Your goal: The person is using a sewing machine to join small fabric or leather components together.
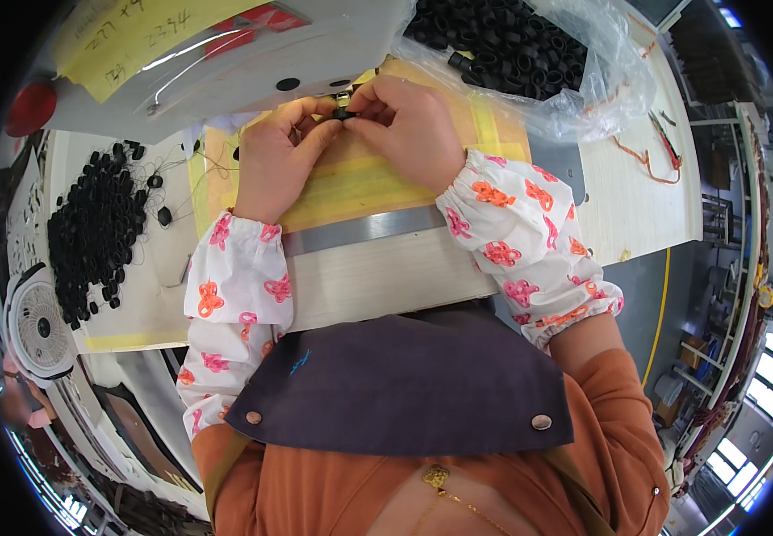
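**Two-handed pinch at the foot of a machine**

The left hand (275, 170) and right hand (415, 129) meet at the far middle of the bench (359, 277), each closed to a thumb-and-finger pinch on one small black piece (343, 113), held just at the metal foot (342, 98) of the pale machine (225, 89). Gripping from both sides presumably steadies the piece against turning; whether any of it lies under the foot cannot be told, as fingers hide much of it. Black loops (91, 237), trailing threads, are heaped at left, and black rings (511, 40) fill a clear bag (614, 103) at far right, probably so that each stock stays within reach. Yellow tape (350, 186) is spread below the hands, perhaps to smooth the surface.
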`<state>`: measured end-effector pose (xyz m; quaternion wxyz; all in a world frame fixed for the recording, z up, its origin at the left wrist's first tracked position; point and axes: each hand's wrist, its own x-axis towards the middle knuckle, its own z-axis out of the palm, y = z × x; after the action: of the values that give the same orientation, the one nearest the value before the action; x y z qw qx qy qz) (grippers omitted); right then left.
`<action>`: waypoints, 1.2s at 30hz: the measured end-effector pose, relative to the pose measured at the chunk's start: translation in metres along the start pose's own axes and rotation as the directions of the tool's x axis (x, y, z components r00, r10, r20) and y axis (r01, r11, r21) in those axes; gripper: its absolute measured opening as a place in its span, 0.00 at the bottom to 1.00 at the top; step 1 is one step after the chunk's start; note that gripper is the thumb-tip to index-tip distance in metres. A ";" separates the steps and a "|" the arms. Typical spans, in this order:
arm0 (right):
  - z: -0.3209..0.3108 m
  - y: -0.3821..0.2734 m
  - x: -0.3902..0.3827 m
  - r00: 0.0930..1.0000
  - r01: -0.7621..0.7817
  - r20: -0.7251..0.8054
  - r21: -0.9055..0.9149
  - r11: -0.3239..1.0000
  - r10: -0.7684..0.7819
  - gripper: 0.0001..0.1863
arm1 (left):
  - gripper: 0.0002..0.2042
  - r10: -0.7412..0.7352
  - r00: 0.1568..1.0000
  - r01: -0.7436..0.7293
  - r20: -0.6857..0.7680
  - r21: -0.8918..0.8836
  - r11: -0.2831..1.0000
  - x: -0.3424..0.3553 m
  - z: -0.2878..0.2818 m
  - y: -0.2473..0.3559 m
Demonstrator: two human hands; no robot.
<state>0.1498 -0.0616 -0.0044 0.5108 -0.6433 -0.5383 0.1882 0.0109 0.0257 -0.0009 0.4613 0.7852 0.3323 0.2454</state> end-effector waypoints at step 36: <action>0.006 0.014 0.015 0.977 0.145 -0.106 -0.313 0.938 -0.186 0.04 | 0.13 -0.116 0.991 0.133 -0.070 0.327 0.936 0.013 0.002 0.005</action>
<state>0.1575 -0.0447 -0.0143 0.4549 -0.6777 -0.5776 0.0157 0.0227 0.0324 0.0037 0.3292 0.8225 0.4290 0.1760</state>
